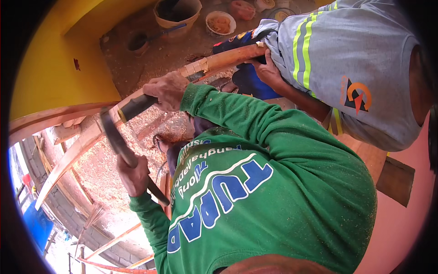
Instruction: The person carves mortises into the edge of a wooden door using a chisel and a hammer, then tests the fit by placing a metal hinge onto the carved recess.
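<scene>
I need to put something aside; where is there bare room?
The brown floor looks mostly bare between the yellow wall, curved wooden beam and large bucket. It's crowded along the beam: the left hand and right hand grip a dark curved tool there, and a co-worker's hand touches the beam's upper end. Shavings strew the ground beneath.

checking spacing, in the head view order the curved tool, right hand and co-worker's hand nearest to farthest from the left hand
1. Curved tool, in the left hand
2. Right hand, above, around a dark handle
3. Co-worker's hand, upper right, at wooden beam
</scene>
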A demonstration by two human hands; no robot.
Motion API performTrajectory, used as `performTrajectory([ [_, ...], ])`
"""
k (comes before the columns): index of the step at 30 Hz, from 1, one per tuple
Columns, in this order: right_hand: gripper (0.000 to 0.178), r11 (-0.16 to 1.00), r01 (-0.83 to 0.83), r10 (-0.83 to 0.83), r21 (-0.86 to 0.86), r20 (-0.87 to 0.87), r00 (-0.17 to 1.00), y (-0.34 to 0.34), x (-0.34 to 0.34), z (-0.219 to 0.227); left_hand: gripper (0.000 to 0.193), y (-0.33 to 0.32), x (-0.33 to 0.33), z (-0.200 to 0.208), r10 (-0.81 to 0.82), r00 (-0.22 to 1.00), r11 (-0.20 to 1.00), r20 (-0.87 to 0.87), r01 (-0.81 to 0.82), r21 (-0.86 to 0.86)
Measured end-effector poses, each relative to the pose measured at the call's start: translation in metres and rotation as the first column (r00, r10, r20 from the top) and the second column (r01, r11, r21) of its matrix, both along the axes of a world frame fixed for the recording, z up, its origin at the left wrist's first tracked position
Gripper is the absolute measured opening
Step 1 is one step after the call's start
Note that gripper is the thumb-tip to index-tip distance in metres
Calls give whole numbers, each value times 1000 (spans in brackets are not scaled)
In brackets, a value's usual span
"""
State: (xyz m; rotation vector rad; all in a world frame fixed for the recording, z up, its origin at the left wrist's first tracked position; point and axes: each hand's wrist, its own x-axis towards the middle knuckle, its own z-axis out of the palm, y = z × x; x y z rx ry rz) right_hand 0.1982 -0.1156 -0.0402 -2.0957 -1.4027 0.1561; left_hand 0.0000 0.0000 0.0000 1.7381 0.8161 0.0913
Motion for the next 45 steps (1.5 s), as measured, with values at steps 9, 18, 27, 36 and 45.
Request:
performTrajectory([
  [9, 20, 998, 14, -16, 64, 23, 1000, -1, 7, 0, 16, -2, -3, 3, 117, 993, 975, 30, -109, -195],
  [18, 26, 999, 8, -8, -33, -4, 1000, -4, 8, 2, 19, -9, 11, -9, 30, 998, 998, -48, -27, 63],
  [27, 27, 997, -71, 71, 16, -3, 997, -10, 11, 6, 16, -13, 15, 1, -84, 996, 964, 19, 77, 256],
  [36, 15, 1000, 9, -8, -2, 235, 972, 7, 73, 31, 18, -3, -6, 9, 169, 985, 985, 45, -167, -40],
  [45, 15, 978, -149, 134, 144, 105, 985, 5, 14, 1, 20, -9, -11, 17, 202, 979, 972, -6, -201, -125],
])
